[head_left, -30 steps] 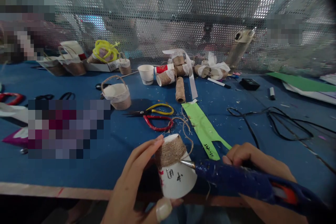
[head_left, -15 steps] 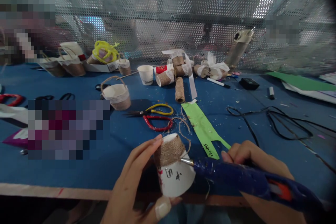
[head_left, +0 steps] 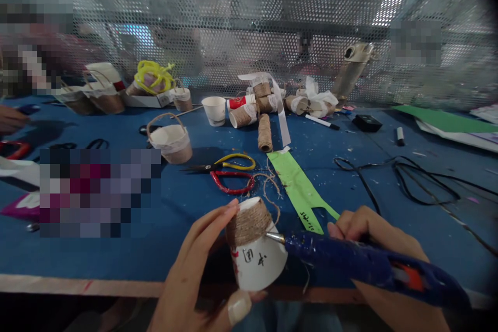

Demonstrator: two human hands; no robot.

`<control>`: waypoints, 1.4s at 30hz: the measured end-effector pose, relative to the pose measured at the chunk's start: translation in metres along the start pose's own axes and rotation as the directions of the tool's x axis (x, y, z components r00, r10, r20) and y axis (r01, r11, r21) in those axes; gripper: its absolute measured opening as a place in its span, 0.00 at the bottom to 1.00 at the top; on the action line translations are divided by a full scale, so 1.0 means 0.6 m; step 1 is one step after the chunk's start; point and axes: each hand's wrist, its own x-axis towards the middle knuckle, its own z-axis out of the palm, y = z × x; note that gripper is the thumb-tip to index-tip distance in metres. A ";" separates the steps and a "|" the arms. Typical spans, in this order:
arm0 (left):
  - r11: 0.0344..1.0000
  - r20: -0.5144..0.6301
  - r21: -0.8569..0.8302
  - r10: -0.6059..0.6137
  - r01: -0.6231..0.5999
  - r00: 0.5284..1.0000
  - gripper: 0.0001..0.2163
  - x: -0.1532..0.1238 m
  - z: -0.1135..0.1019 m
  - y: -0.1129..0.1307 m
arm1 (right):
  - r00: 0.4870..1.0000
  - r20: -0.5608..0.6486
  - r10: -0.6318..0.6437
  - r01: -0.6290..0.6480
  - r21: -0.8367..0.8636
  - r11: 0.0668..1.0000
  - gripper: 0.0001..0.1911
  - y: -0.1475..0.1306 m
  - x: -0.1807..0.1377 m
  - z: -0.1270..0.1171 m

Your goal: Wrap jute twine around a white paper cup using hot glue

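My left hand (head_left: 194, 275) grips an upturned white paper cup (head_left: 257, 264), fingers along its left side and thumb under the rim. Brown jute twine (head_left: 249, 223) is wound round the cup's upper part, with a loose end curling off to the right. My right hand (head_left: 373, 238) is closed round a blue glue gun (head_left: 361, 264). The gun's metal nozzle touches the cup just below the twine.
Red-handled and yellow-handled scissors (head_left: 229, 171) lie just beyond the cup, beside a green paper strip (head_left: 298, 187). A twine-wrapped basket (head_left: 171, 140), a twine spool (head_left: 265, 132), cups and scraps sit further back before a perforated screen. Black cable (head_left: 400, 176) loops at right. Another person's hand (head_left: 10, 116) reaches in at left.
The cup and the glue gun have shifted slightly left together, the nozzle still on the cup. Another person's hand has come into view at the far left.
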 end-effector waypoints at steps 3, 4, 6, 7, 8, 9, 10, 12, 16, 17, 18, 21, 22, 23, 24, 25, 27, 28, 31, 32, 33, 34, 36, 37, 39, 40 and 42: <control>0.999 -0.057 -0.030 -0.027 0.025 0.998 0.35 -0.002 0.004 0.004 | 1.000 -0.003 -0.014 0.014 -0.032 0.999 0.17 -0.003 0.003 -0.001; 0.998 -0.075 -0.050 -0.040 0.037 0.996 0.34 -0.002 0.007 0.007 | 1.000 -0.009 -0.019 0.019 -0.048 0.999 0.17 -0.003 0.003 -0.003; 0.995 -0.087 -0.086 -0.066 0.059 0.994 0.34 -0.003 0.012 0.012 | 1.000 -0.017 -0.023 0.022 -0.073 0.997 0.17 -0.003 0.003 -0.006; 0.992 -0.084 -0.103 -0.077 0.068 0.993 0.34 -0.003 0.013 0.015 | 0.999 -0.025 -0.022 0.020 -0.082 0.996 0.17 -0.003 0.003 -0.008; 0.990 -0.083 -0.116 -0.085 0.075 0.993 0.34 -0.003 0.014 0.017 | 0.999 -0.030 -0.018 0.015 -0.089 0.996 0.17 -0.003 0.002 -0.009; 0.989 -0.085 -0.122 -0.088 0.077 0.993 0.34 -0.003 0.015 0.018 | 0.999 -0.035 -0.012 0.008 -0.098 0.995 0.17 -0.004 0.002 -0.010; 0.990 -0.089 -0.121 -0.086 0.075 0.992 0.34 -0.003 0.015 0.019 | 0.999 -0.034 -0.003 -0.001 -0.100 0.995 0.17 -0.005 0.001 -0.011; 0.993 -0.098 -0.103 -0.072 0.062 0.993 0.34 -0.002 0.014 0.019 | 1.000 -0.024 0.009 -0.012 -0.088 0.996 0.17 -0.005 -0.001 -0.011; 0.993 -0.090 -0.094 -0.082 0.074 0.993 0.34 -0.001 0.014 0.018 | 1.000 -0.013 -0.011 0.010 -0.056 0.998 0.17 -0.007 0.000 -0.006; 0.992 -0.084 -0.098 -0.094 0.086 0.992 0.34 -0.001 0.014 0.017 | 1.000 -0.014 -0.023 0.022 -0.059 0.998 0.17 -0.009 0.002 -0.004; 0.990 -0.078 -0.100 -0.104 0.096 0.992 0.35 -0.001 0.014 0.017 | 0.999 -0.021 -0.028 0.026 -0.062 0.998 0.17 -0.011 0.004 -0.001; 0.991 -0.077 -0.089 -0.103 0.096 0.992 0.36 -0.002 0.016 0.016 | 0.996 -0.049 -0.068 0.066 -0.030 0.997 0.17 -0.017 0.009 0.004; 0.993 -0.083 -0.081 -0.098 0.091 0.992 0.36 -0.002 0.016 0.016 | 0.995 -0.057 -0.083 0.081 -0.032 0.996 0.17 -0.018 0.010 0.004; 0.994 -0.089 -0.071 -0.092 0.086 0.992 0.36 -0.002 0.017 0.016 | 0.996 -0.042 -0.076 0.074 -0.052 0.996 0.17 -0.018 0.010 0.003; 0.995 -0.093 -0.060 -0.086 0.081 0.992 0.35 -0.002 0.017 0.015 | 0.997 -0.028 -0.069 0.067 -0.072 0.995 0.16 -0.016 0.009 0.002; 0.995 -0.096 -0.054 -0.085 0.080 0.992 0.35 -0.002 0.016 0.015 | 0.998 -0.021 -0.063 0.061 -0.078 0.995 0.16 -0.014 0.007 0.000; 0.994 -0.098 -0.066 -0.095 0.088 0.991 0.34 -0.002 0.015 0.015 | 0.999 -0.008 -0.041 0.040 -0.091 0.995 0.16 -0.009 0.003 -0.004; 0.992 -0.096 -0.084 -0.105 0.097 0.990 0.34 -0.002 0.014 0.015 | 1.000 -0.009 -0.028 0.027 -0.098 0.995 0.16 -0.006 0.001 -0.006; 0.978 -0.093 -0.164 -0.146 0.130 0.985 0.33 -0.003 0.015 0.021 | 1.000 -0.009 -0.002 0.001 -0.127 0.992 0.17 -0.003 -0.001 -0.010; 0.972 -0.101 -0.188 -0.163 0.142 0.981 0.32 -0.003 0.017 0.024 | 1.000 -0.007 -0.004 0.003 -0.135 0.991 0.16 -0.003 -0.001 -0.010; 0.964 -0.108 -0.212 -0.186 0.160 0.977 0.31 -0.004 0.019 0.027 | 1.000 -0.009 -0.013 0.012 -0.142 0.990 0.17 -0.005 0.000 -0.010; 0.953 -0.111 -0.241 -0.215 0.183 0.970 0.31 -0.005 0.021 0.031 | 1.000 -0.012 -0.022 0.020 -0.148 0.989 0.17 -0.007 0.001 -0.009; 0.927 -0.105 -0.299 -0.268 0.227 0.958 0.32 -0.006 0.024 0.036 | 0.999 -0.028 -0.037 0.032 -0.155 0.987 0.17 -0.010 0.004 -0.007; 0.919 -0.096 -0.318 -0.276 0.233 0.956 0.32 -0.006 0.024 0.037 | 0.999 -0.031 -0.040 0.034 -0.154 0.988 0.17 -0.011 0.005 -0.006; 0.921 -0.082 -0.325 -0.255 0.216 0.963 0.33 -0.005 0.024 0.035 | 0.999 -0.026 -0.036 0.032 -0.141 0.989 0.16 -0.013 0.005 -0.006; 0.930 -0.079 -0.308 -0.236 0.201 0.969 0.34 -0.004 0.022 0.033 | 0.999 -0.018 -0.036 0.033 -0.132 0.991 0.16 -0.013 0.005 -0.005; 0.950 -0.078 -0.258 -0.201 0.175 0.977 0.35 -0.002 0.019 0.029 | 0.999 -0.002 -0.036 0.035 -0.120 0.992 0.16 -0.012 0.004 -0.005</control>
